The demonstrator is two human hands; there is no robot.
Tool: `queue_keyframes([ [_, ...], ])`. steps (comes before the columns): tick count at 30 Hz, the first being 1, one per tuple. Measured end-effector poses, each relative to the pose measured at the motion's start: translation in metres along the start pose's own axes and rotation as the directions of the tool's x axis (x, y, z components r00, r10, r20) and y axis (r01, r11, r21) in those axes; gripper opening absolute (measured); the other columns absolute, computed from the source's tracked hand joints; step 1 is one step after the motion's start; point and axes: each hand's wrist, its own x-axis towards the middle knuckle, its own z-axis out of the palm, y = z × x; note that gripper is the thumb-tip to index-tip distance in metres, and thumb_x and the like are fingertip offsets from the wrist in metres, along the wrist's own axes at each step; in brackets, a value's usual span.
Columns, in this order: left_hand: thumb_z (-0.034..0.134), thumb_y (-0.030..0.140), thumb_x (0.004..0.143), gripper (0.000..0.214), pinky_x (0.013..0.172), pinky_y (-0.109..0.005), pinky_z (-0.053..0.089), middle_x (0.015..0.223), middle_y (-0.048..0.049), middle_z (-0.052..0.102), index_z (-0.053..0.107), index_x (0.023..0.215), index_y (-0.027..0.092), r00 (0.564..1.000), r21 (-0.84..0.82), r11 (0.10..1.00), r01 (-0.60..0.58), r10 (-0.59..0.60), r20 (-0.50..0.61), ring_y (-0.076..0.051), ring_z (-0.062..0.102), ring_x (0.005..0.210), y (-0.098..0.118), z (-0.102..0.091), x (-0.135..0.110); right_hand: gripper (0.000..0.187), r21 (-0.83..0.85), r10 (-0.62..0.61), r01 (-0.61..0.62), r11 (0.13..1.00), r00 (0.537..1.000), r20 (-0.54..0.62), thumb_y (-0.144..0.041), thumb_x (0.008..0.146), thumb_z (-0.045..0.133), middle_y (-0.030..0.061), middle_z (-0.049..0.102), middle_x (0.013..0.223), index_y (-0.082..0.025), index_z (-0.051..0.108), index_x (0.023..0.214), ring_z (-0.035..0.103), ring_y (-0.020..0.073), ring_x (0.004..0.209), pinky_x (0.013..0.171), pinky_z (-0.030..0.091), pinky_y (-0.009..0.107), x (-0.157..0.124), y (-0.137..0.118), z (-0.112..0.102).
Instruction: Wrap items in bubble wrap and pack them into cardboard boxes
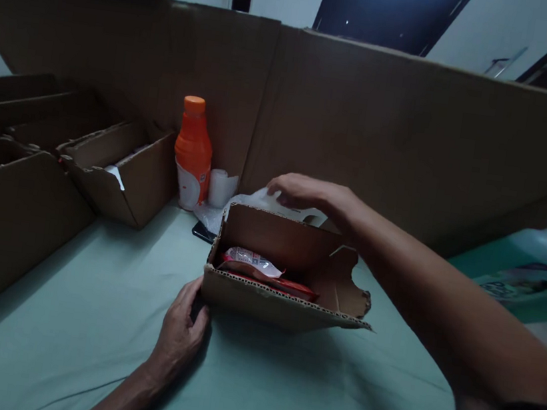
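Note:
In front of me a small open cardboard box (284, 311) stands on the pale green sheet, with red packets (292, 289) and a clear-and-white printed packet (253, 261) inside. My left hand (182, 324) is at its near left corner, fingers curled round a small black object (197, 308) mostly hidden by the hand. Reaching over to the box's far side, my right hand (300, 192) has its fingers closed on a white plastic bag (259, 198). The box wall hides the bag's lower part.
An orange bottle (193, 154) and a white roll (222, 188) stand by the cardboard wall (389, 126). A dark phone-like slab (203, 232) lies behind the box. More cardboard boxes (14, 218) are at left; a green package (520, 284) is at right.

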Motion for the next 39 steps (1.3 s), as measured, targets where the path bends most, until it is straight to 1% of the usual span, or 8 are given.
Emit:
queue_keyframes([
  [4,0.055,0.019,0.084,0.048,0.107,-0.049,0.046,0.127,-0.0133,0.065,0.058,0.132,0.019,1.000,-0.016,1.000,-0.005,0.005,-0.006,-0.030,0.059,0.120,-0.002,0.000,0.000,0.025,0.017,0.000,0.004,1.000,0.971,-0.239,-0.020,0.084,0.068,0.0097,0.074,0.114,-0.012,0.076,0.106,0.068,0.0200,0.095,0.091,0.050,0.038,-0.065,-0.031,-0.070],
  [8,0.058,0.018,0.080,0.055,0.108,-0.049,0.046,0.130,-0.0138,0.064,0.056,0.135,0.018,0.999,-0.071,0.997,0.030,-0.032,-0.034,-0.030,0.060,0.121,0.000,-0.002,0.002,0.025,0.495,0.353,-0.036,0.868,0.746,-0.565,-0.038,0.085,0.073,0.0029,0.073,0.092,-0.031,0.076,0.109,0.067,0.0201,0.080,0.077,0.053,0.038,-0.188,-0.069,-0.084],
  [16,0.063,0.020,0.080,0.065,0.115,-0.050,0.039,0.144,-0.0158,0.053,0.048,0.143,0.019,0.988,-0.116,0.991,0.060,-0.076,-0.134,-0.030,0.050,0.136,0.032,-0.028,-0.004,0.049,0.916,0.595,-0.357,0.182,0.782,0.186,-0.069,0.066,0.072,0.0041,0.059,0.064,-0.023,0.068,0.084,0.053,0.0181,0.054,0.049,0.045,0.033,-0.341,-0.134,0.072],
  [24,0.056,0.065,0.088,0.080,0.096,-0.045,0.050,0.122,-0.0156,0.067,0.038,0.149,0.017,0.904,-0.509,0.752,0.419,-0.297,0.306,-0.027,0.065,0.109,0.072,-0.079,-0.093,0.053,0.945,0.491,-0.283,-0.164,0.807,0.327,-0.047,0.079,0.068,0.0157,0.069,0.115,-0.021,0.065,0.125,0.070,0.0247,0.090,0.051,0.049,0.027,-0.359,-0.169,0.136],
  [27,0.065,0.065,0.081,0.097,0.086,-0.040,0.053,0.115,-0.0140,0.066,0.026,0.156,0.017,0.782,-0.487,0.615,0.620,-0.433,0.448,-0.023,0.066,0.094,0.070,-0.072,-0.122,0.062,0.922,0.532,-0.383,-0.056,0.770,0.352,-0.046,0.085,0.066,0.0183,0.062,0.135,-0.023,0.055,0.141,0.073,0.0264,0.094,0.056,0.054,0.030,-0.367,-0.166,0.146],
  [30,0.080,0.048,0.072,0.108,0.079,-0.034,0.053,0.114,-0.0113,0.059,0.022,0.158,0.018,0.725,-0.363,0.631,0.686,-0.547,0.418,-0.020,0.062,0.093,0.065,-0.064,-0.130,0.047,0.849,0.531,-0.473,0.235,0.794,0.296,-0.043,0.089,0.064,0.0151,0.068,0.128,-0.021,0.065,0.130,0.072,0.0217,0.085,0.064,0.058,0.032,-0.375,-0.156,0.148],
  [35,0.073,0.037,0.072,0.106,0.070,-0.028,0.047,0.109,-0.0056,0.055,0.015,0.160,0.021,0.828,-0.200,0.821,0.535,-0.463,0.318,-0.013,0.055,0.078,0.063,-0.050,-0.128,0.025,0.556,0.356,-0.264,0.788,0.932,-0.063,-0.030,0.093,0.057,0.0107,0.069,0.126,-0.022,0.075,0.108,0.069,0.0236,0.103,0.093,0.056,0.043,-0.353,-0.144,0.149],
  [39,0.057,0.028,0.079,0.080,0.067,-0.026,0.038,0.081,0.0033,0.048,0.034,0.155,0.016,0.902,-0.042,0.936,0.350,-0.324,0.285,-0.012,0.045,0.068,0.067,-0.043,-0.133,0.030,0.236,0.120,-0.089,0.968,0.986,-0.119,-0.018,0.090,0.058,0.0126,0.066,0.134,-0.022,0.073,0.116,0.061,0.0292,0.120,0.102,0.050,0.052,-0.309,-0.143,0.160],
])
